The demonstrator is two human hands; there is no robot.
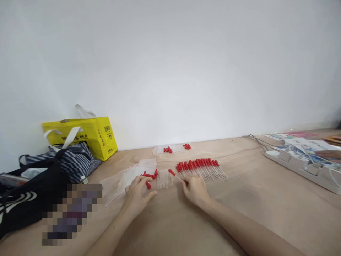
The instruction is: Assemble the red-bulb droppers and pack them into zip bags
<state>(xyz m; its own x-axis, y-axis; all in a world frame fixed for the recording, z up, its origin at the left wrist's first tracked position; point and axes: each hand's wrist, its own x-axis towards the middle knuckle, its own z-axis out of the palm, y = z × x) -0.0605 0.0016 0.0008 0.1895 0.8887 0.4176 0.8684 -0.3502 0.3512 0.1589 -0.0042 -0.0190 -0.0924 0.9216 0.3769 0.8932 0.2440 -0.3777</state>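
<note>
In my right hand [194, 190], thumb and fingers pinch a thin pale stick with a red tip [172, 172], which points up and left. My left hand [138, 192] rests beside loose red caps [153, 175] on a clear plastic bag [133, 172], thumb and fingers apart. One red cap [148, 185] lies in the gap between them. Several bare pale sticks [163, 179] lie side by side between my hands. Above my right hand spreads a slanted row of red-tipped sticks [197, 164], its lower ends partly hidden.
More red caps [167, 150] lie on clear bags near the wall. A yellow bag [98, 137], a striped bag [80, 160] and a black bag [26, 199] stand at the left. To the right is a white power strip [301, 170] with cables, papers beyond it.
</note>
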